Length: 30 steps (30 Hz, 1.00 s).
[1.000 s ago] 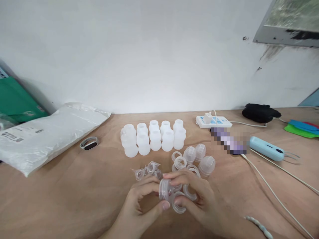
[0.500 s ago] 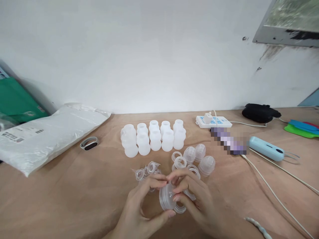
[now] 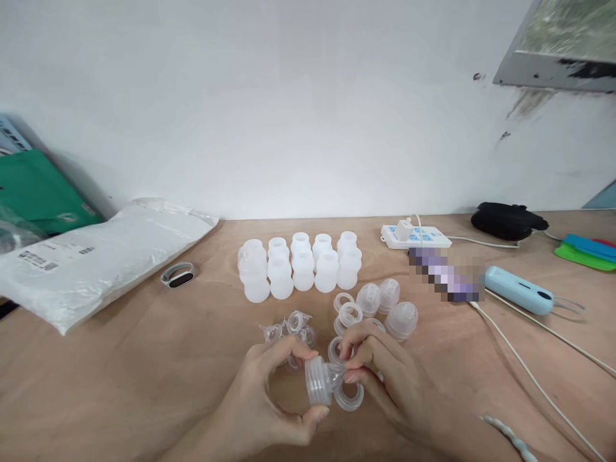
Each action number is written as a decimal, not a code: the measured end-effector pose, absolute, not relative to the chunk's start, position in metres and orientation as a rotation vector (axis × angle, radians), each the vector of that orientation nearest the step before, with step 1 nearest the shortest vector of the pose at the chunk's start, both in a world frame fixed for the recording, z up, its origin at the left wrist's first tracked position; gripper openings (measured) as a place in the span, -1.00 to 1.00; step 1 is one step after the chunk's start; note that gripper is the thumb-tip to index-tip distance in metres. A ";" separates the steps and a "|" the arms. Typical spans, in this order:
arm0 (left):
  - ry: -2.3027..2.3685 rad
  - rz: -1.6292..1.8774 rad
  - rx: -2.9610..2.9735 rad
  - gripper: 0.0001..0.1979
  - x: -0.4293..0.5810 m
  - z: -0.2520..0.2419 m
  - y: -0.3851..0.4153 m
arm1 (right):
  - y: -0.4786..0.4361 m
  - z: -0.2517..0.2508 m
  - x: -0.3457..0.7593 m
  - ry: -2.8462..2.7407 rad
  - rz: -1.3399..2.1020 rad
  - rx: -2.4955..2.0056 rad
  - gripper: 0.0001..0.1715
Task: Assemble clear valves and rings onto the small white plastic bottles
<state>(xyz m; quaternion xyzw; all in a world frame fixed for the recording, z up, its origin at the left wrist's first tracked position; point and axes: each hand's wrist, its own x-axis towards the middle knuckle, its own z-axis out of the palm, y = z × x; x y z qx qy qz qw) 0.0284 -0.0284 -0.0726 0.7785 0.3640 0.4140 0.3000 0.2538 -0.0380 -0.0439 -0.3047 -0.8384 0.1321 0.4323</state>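
Note:
Between thumb and forefinger, my left hand grips a clear ribbed screw ring by its edges, tipped on its side. A clear bottle nipple sticks out of the ring towards the right. My right hand pinches the nipple's tip, fingers closed. Loose clear rings lie on the table under and behind my right hand, partly covered by it. Several more nipples sit in a small pile beyond my left hand. Domed clear caps stand behind my right hand.
Two rows of frosted bottles stand farther back. At left are a white plastic parcel and a fitness band. A power strip, a blurred phone, a light-blue device and cables are on the right.
The nipple now protrudes from the ring, where before the ring's face was under my right fingers. My right fingers have moved slightly right onto the nipple's tip. The view has shifted slightly.

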 end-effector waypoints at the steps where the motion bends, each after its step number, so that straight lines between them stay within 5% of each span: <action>1: 0.978 1.065 2.058 -0.58 0.027 -0.072 -0.028 | -0.038 -0.043 0.254 -2.091 0.337 -0.764 -0.76; 7: 1.002 0.981 2.011 -0.66 0.023 -0.071 -0.024 | -0.029 -0.040 0.261 -2.156 0.354 -0.776 -0.81; 15: 1.105 1.143 2.091 -0.71 0.020 -0.056 -0.019 | 0.010 -0.062 0.289 -2.026 -0.374 -1.213 -0.63; 19: 1.116 1.167 2.115 -0.68 0.020 -0.048 -0.016 | 0.003 -0.057 0.284 -2.078 -0.198 -1.093 -0.65; 24: 1.015 1.061 2.043 -0.64 0.029 -0.054 -0.019 | -0.023 -0.044 0.262 -2.360 0.119 -0.752 -0.38; 30: 0.912 0.960 1.937 -0.55 0.030 -0.056 -0.025 | -0.033 -0.045 0.257 -2.336 0.117 -0.650 -0.58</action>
